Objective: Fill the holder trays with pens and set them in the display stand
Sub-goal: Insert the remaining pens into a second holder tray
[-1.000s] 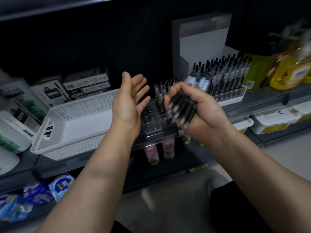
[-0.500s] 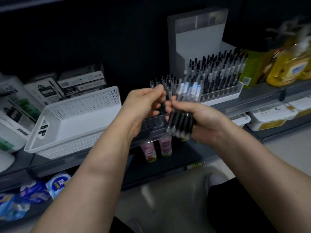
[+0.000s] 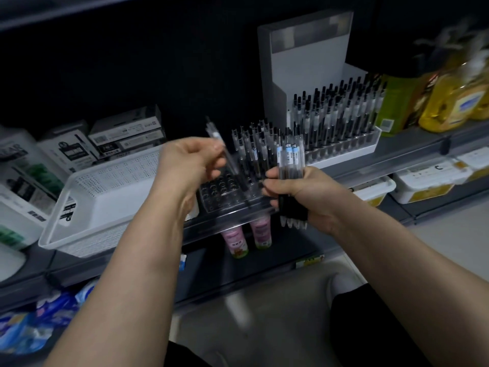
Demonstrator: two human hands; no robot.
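My right hand (image 3: 304,197) grips an upright bundle of pens (image 3: 291,160) with clear barrels and black grips. My left hand (image 3: 189,162) pinches a single pen (image 3: 232,165), tilted, its tip low over a clear holder tray (image 3: 227,197) on the shelf edge. The tray's back rows hold several pens (image 3: 254,147); its front holes are bare. To the right stands a white display stand (image 3: 312,75) with a full tray of pens (image 3: 341,117) in it.
A white perforated basket (image 3: 105,197) sits left of the tray, with boxed goods (image 3: 127,136) behind it. Yellow bottles (image 3: 455,99) stand at the far right. Two pink bottles (image 3: 248,237) stand on the lower shelf. White tubs (image 3: 428,181) lie lower right.
My left hand, open a second ago, reached to the bundle, drew out one pen and moved it left over the tray. The right hand turned the bundle upright.
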